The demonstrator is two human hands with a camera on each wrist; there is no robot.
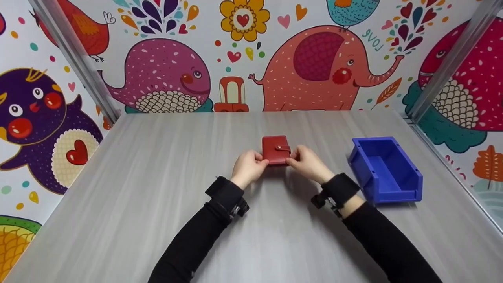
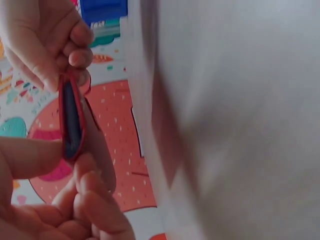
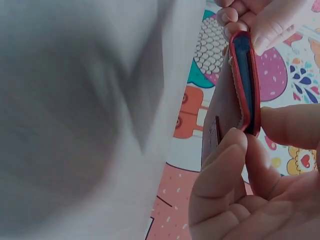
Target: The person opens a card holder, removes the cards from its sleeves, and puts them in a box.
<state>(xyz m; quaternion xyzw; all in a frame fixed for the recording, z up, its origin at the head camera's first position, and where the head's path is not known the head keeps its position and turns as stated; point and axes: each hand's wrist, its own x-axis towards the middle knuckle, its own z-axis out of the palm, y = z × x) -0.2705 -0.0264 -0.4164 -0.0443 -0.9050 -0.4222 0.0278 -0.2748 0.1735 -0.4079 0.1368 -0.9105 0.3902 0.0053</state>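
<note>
A small red wallet [image 1: 275,149] with a snap strap on its right side is held up over the table, its strap fastened. At its lower left corner my left hand [image 1: 249,167] pinches it between thumb and fingers. My right hand [image 1: 309,162] pinches the lower right corner the same way. From the left wrist, the wallet [image 2: 73,117] appears edge-on, with dark layers between its red covers. The right wrist view shows that same edge of the wallet [image 3: 245,82], and its shadow falls on the table surface beside it.
On the right of the grey table [image 1: 157,188] stands a blue plastic bin [image 1: 377,171], close to my right forearm. Printed walls with cartoon animals [image 1: 314,74] rise behind and at both sides, joined by metal corner posts [image 1: 74,59].
</note>
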